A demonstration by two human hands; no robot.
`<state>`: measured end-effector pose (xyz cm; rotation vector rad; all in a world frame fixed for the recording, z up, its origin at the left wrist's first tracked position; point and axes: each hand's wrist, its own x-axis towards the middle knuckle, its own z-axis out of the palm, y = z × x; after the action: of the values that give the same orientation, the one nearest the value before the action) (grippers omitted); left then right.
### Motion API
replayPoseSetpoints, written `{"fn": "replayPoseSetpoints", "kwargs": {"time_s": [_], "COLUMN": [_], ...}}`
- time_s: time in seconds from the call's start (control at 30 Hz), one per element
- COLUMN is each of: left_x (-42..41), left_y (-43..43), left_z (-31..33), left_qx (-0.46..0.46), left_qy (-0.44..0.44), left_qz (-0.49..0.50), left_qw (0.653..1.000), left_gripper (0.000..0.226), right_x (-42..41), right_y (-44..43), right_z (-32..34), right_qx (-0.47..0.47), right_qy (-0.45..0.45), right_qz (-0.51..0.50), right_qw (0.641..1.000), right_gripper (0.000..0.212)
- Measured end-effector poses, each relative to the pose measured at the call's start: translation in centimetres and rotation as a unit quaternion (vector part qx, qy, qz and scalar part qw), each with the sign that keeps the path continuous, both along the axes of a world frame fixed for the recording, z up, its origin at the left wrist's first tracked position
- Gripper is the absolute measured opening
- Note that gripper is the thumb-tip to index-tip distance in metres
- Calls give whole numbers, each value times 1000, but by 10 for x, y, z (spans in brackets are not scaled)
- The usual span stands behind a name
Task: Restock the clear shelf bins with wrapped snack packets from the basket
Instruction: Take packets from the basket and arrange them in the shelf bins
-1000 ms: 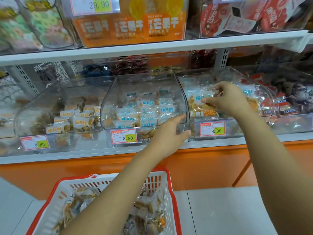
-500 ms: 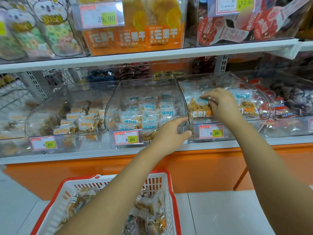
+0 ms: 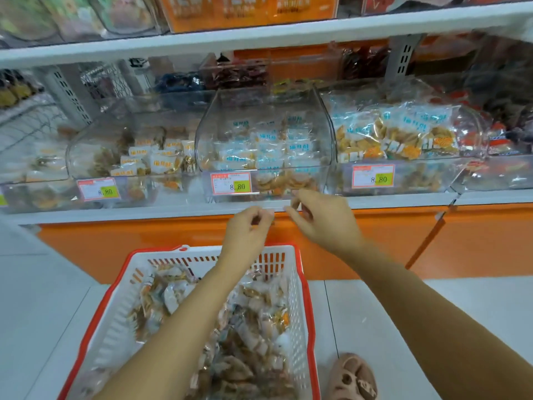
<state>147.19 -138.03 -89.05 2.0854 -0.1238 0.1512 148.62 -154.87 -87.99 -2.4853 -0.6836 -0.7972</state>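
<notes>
Bins (image 3: 264,140) on shelf (image 3: 403,201); basket (image 3: 300,284) below, packets (image 3: 245,336) inside.

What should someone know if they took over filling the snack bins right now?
Hands: left hand and right hand hover just below the middle bin, fingers loosely curled, seemingly empty.
The basket sits on the floor below, with many wrapped packets inside.
The right bin looks fullest; the middle bin and left bin have room.
Left to do: move packets from basket into bins.
</notes>
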Motion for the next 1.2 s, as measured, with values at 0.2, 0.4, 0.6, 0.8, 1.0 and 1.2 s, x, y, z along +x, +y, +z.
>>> {"fn": "replayPoseSetpoints", "kwargs": {"time_s": [0.2, 0.4, 0.6, 0.8, 1.0, 1.2], "left_x": [-30, -43, -26, -25, -28, -37], "left_y": [66, 100, 91, 87, 104, 111], "left_z": [-94, -161, -183, -188, -149, -81], "left_qx": [102, 251, 375, 445, 410, 102], "left_qy": [157, 235, 314, 288, 159, 56], "left_qz": [89, 81, 54, 67, 118, 184], "left_qw": [978, 936, 870, 845, 890, 976], "left_gripper": [35, 38, 113, 83, 24, 40], "right_x": [-20, -31, -18, -12, -10, -16], "right_y": [21, 20, 21, 23, 23, 42], "right_z": [-105, -144, -152, -153, -151, -122], "right_qx": [-211, -187, -166, -187, -222, -106], "right_qy": [341, 377, 363, 353, 379, 409], "right_qz": [-32, -65, -71, -83, -71, -75], "right_qw": [915, 905, 914, 913, 896, 903], "right_gripper": [34, 38, 43, 42, 47, 64]}}
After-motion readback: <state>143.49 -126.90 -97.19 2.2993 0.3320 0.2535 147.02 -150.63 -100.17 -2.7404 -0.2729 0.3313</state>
